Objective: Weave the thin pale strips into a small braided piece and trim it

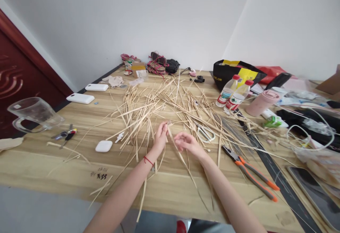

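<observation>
Both hands are over the near middle of the wooden table. My left hand (160, 137), with a red string on its wrist, is closed in a pinch on a pale flat straw strip (183, 160). The strip's long end hangs down toward the table's front edge. Beside it is my right hand (189, 143), fingers loosely bent and apart, with the fingertips close to the strip; whether they touch it I cannot tell. A large tangled spread of straw strips (143, 109) lies beyond and around both hands. White-handled scissors (205, 133) rest partly among the strips.
Orange-handled pliers (251, 172) and a phone (315, 194) lie at right. Two water bottles (225, 93), a pink cup (262, 102) and a black bag (236, 75) stand behind. On the left are a glass jug (37, 114), a white earphone case (103, 146) and small cutters (66, 134).
</observation>
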### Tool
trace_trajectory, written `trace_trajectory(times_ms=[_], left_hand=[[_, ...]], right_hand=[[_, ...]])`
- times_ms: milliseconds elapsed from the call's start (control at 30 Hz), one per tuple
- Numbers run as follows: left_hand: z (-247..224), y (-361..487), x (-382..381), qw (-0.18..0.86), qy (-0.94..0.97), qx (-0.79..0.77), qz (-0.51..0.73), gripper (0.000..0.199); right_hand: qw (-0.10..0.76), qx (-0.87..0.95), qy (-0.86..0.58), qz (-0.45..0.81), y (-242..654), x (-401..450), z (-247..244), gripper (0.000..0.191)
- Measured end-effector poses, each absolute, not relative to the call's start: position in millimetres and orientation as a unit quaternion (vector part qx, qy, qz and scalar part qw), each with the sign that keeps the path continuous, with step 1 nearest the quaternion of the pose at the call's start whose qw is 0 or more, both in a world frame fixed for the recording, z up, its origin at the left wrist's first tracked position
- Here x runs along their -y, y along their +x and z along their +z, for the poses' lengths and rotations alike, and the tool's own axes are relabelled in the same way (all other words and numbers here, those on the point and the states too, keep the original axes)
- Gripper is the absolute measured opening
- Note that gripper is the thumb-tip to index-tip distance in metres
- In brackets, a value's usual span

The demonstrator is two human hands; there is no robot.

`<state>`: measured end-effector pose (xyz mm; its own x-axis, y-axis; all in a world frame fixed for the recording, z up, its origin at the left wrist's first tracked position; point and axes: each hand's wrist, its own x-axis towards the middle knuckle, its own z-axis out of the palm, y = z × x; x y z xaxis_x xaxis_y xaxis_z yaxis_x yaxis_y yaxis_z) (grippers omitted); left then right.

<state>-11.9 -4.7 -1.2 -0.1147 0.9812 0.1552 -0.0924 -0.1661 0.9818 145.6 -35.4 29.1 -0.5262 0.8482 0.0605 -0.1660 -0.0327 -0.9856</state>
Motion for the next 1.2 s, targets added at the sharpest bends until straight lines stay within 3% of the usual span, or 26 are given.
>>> trace_trajectory(times_ms=[67,333,900,1000,1100,1200], left_hand=[[-2,-9,7,0.451,0.505,-0.455,0.579,0.037],[-2,-3,13,0.462,0.539,-0.433,0.556,0.040],[5,2,18,0.525,0.523,-0.421,0.523,0.036],[7,0,18,0.523,0.530,-0.421,0.517,0.032],[9,-1,18,0.517,0.531,-0.426,0.519,0.030],[10,-1,18,0.517,0.537,-0.422,0.516,0.030]], right_hand=[[0.466,0.589,-0.391,0.532,139,32,21,0.032],[0.400,0.704,-0.397,0.433,134,35,16,0.023],[0.282,0.736,-0.301,0.537,148,35,29,0.026],[0.338,0.683,-0.341,0.550,146,30,27,0.028],[0.476,0.563,-0.399,0.546,146,23,21,0.032],[0.549,0.481,-0.394,0.558,149,16,14,0.031]])
